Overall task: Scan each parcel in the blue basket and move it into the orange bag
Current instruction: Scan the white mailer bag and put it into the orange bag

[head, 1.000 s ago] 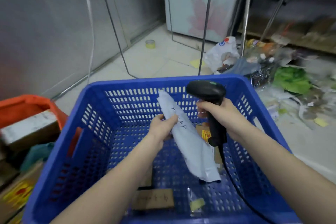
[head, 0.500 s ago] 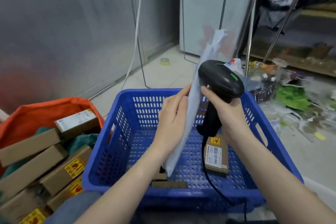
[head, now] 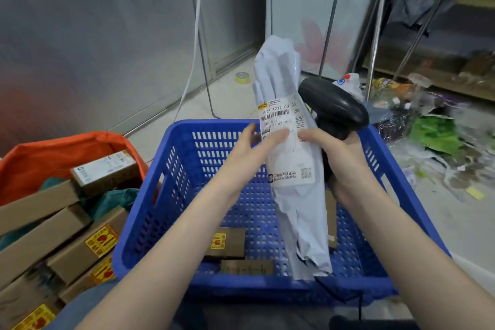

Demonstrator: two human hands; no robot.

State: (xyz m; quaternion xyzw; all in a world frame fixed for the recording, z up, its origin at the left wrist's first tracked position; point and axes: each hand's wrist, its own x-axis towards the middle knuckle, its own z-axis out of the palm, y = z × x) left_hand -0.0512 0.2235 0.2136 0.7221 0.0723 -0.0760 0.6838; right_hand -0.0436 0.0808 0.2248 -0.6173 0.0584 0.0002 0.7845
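A long white poly-mailer parcel (head: pixel 294 209) stands upright over the blue basket (head: pixel 150 211), its printed label with a barcode facing me. My left hand (head: pixel 249 152) grips its left edge at the label. My right hand (head: pixel 345 168) holds a black barcode scanner (head: pixel 334 107) just behind the parcel's right side, with a finger touching the label. Two small cardboard boxes (head: pixel 227 242) lie on the basket floor, and a third box (head: pixel 331 219) is partly hidden behind the parcel. The orange bag (head: pixel 53 152) stands open to the left.
The orange bag holds several cardboard boxes (head: pixel 69 246) and a green packet (head: pixel 112 201). Metal rack legs (head: pixel 201 48) and a white cable (head: pixel 192 42) rise behind the basket. A tape roll (head: pixel 242 77) lies on the floor, and plastic litter (head: pixel 434 136) is piled at the right.
The parcel has turned from edge-on so that its label faces me, and it has risen slightly. The scanner head now sits behind the parcel's right side.
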